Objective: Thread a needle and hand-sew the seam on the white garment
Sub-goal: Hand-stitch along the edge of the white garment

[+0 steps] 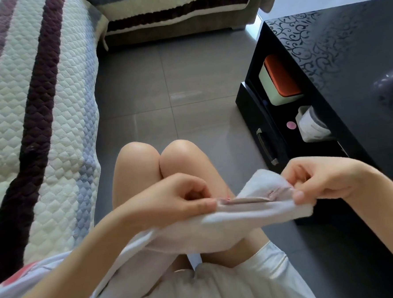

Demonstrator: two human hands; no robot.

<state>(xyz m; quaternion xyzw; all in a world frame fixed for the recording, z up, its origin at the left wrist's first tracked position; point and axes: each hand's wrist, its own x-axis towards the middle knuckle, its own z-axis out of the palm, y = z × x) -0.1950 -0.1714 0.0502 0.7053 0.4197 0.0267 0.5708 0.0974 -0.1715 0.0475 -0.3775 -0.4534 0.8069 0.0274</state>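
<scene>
The white garment (218, 225) hangs over my lap, its folded edge stretched between both hands. My left hand (175, 200) pinches the left end of a pinkish seam (251, 199) between thumb and curled fingers. At the right end, my right hand (317, 180) pinches the fabric with thumb and forefinger. The seam runs roughly level between the two hands, above my knees. No needle or thread can be made out in this blurred view.
A quilted striped sofa cover (39, 112) fills the left. A black coffee table (347, 70) stands at right, its open shelf holding an orange-lidded box (278, 79) and a white container (311, 125). Grey tiled floor (175, 81) lies ahead of my knees.
</scene>
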